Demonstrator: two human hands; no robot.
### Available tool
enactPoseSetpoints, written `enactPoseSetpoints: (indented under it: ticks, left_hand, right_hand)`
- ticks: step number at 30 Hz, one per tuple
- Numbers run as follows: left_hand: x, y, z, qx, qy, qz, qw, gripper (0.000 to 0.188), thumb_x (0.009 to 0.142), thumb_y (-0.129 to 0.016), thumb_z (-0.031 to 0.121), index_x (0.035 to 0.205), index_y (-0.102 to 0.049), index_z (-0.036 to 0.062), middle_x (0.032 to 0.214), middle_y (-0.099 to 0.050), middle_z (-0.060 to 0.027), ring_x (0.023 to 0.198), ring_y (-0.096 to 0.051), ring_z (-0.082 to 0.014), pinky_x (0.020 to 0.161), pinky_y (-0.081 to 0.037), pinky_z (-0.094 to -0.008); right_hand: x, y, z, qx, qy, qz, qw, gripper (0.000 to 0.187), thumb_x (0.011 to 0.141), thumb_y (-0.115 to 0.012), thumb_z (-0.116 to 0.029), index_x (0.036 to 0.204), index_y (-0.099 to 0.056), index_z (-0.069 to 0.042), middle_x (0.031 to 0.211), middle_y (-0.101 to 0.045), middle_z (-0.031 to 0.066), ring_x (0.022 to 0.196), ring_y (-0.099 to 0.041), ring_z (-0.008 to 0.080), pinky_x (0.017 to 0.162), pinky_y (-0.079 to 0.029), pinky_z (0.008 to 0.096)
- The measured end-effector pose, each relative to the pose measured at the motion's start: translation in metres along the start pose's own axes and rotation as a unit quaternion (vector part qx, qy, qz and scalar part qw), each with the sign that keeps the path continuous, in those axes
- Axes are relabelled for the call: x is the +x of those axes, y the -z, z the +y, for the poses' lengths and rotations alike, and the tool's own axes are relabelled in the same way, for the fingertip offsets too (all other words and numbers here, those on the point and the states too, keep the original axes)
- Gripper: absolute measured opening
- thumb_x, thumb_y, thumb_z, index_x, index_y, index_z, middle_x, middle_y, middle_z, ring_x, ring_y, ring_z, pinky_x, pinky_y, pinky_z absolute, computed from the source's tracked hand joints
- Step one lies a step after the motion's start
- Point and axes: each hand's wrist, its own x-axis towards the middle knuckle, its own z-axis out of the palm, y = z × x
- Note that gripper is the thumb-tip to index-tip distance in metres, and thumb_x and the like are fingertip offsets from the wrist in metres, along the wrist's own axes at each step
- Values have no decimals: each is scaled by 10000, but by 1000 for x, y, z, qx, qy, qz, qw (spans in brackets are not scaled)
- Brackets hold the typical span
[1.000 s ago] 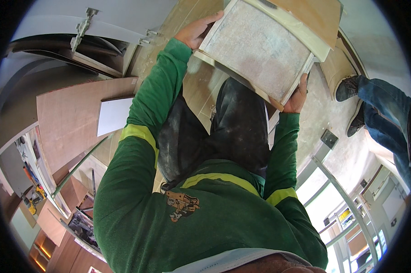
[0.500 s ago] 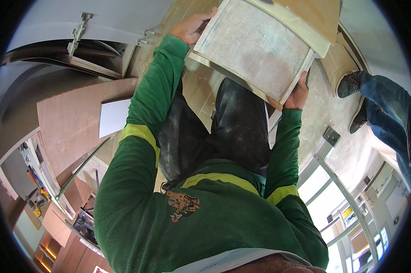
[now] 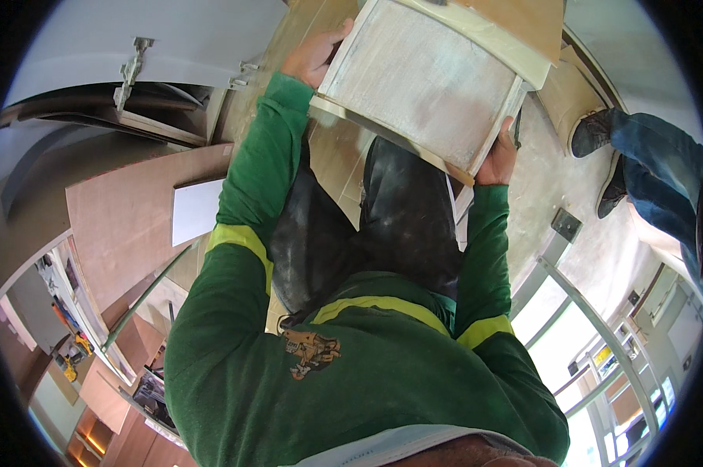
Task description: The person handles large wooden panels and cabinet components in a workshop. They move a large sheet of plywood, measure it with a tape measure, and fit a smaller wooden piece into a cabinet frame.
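Observation:
A shallow wooden drawer (image 3: 423, 78) with a whitish, dusty flat bottom is held out in front of my knees, tilted in the picture. My left hand (image 3: 317, 57) grips its left side near the far corner, fingers partly hidden behind the edge. On the opposite side, my right hand (image 3: 497, 161) is closed around the near right corner, with its thumb along the rim. A cream panel (image 3: 515, 66) runs along the drawer's far right side, and a tan board (image 3: 523, 23) lies beyond it.
At right stands another person in jeans (image 3: 659, 156) and dark shoes (image 3: 590, 132). A white cabinet door with a metal hinge (image 3: 133, 74) is at upper left. Below it are a curved wooden panel (image 3: 126, 210) and a white board (image 3: 196, 212). A metal rail frame (image 3: 593, 311) stands lower right.
The drawer and both hands sit slightly further left in the picture, and the whole view has turned a little. Both hands keep the same hold.

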Motion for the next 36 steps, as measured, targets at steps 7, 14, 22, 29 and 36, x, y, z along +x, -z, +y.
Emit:
enactPoseSetpoints:
  ticks: [7, 14, 22, 29, 36]
  left_hand:
    - [-8, 8, -3, 26, -4, -36, 999, 494, 1020, -503, 360, 1312, -522, -37, 1249, -606, -195, 1075, -646, -243, 928, -553, -393]
    - [-10, 4, -4, 20, -6, -84, 996, 504, 1008, -534, 358, 1335, -498, -24, 1274, -588, -181, 1114, -630, -248, 943, -551, -390]
    - [-14, 2, -3, 71, -2, -61, 996, 523, 977, -599, 345, 1321, -503, -37, 1260, -596, -193, 1107, -637, -252, 936, -558, -380]
    - [-16, -2, -1, 111, -1, -56, 992, 508, 972, -612, 326, 1311, -513, -40, 1239, -614, -192, 1077, -656, -241, 919, -563, -362]
    - [-10, 4, -4, 106, -10, -50, 993, 499, 971, -615, 326, 1304, -522, -33, 1236, -618, -194, 1083, -658, -243, 908, -569, -367]
  right_hand:
    - [-9, -7, 3, -25, -11, 21, 999, 569, 1003, -509, -408, 1408, -429, -16, 1348, -550, 156, 1214, -548, 309, 1058, -441, 456]
    - [-10, -13, 1, 3, -18, -4, 1000, 564, 1001, -525, -397, 1407, -431, -17, 1346, -552, 158, 1228, -546, 309, 1064, -442, 455]
    - [-12, -15, 2, -10, -18, 15, 1000, 566, 985, -561, -404, 1390, -452, -25, 1338, -552, 152, 1207, -551, 302, 1044, -450, 453]
    - [-15, -23, 1, -49, -7, 17, 999, 587, 966, -601, -402, 1397, -446, -34, 1345, -550, 142, 1213, -550, 296, 1027, -464, 452]
    - [-14, -22, 1, -29, -15, 4, 999, 597, 965, -598, -414, 1397, -443, -32, 1343, -548, 153, 1211, -553, 298, 1026, -466, 457]
